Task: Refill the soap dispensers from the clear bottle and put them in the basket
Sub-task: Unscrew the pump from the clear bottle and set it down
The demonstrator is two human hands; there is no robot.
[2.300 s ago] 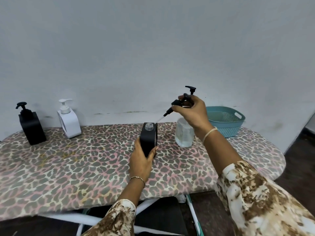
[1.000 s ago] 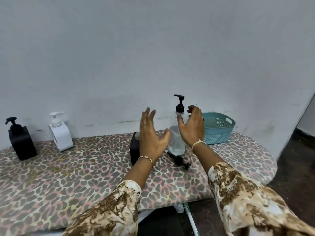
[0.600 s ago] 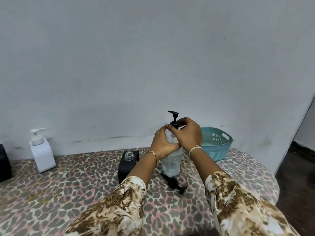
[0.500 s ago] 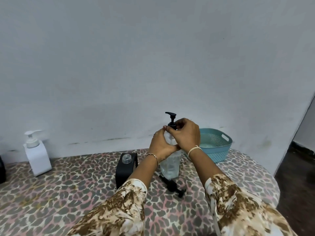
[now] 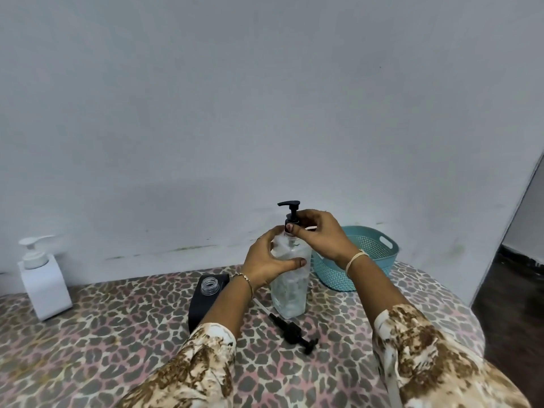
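Clear plastic pump bottle [image 5: 290,293] upright on leopard-print worktop [image 5: 117,334], teal perforated plastic basket [image 5: 379,254] close behind on its right. Left hand [image 5: 266,260] wrapped round the bottle's upper body, thumb across the front; grip closed on it. Right hand [image 5: 319,234] arched over the neck, fingertips pinching the black pump top [image 5: 293,213]; grip tight there. Count: one clear bottle; two dispensers, a black square dispenser [image 5: 203,304] behind the left forearm, neck uncapped, and a white square dispenser [image 5: 44,284] far left, pump fitted; one loose black pump [image 5: 291,331] lying in front of the bottle; one basket
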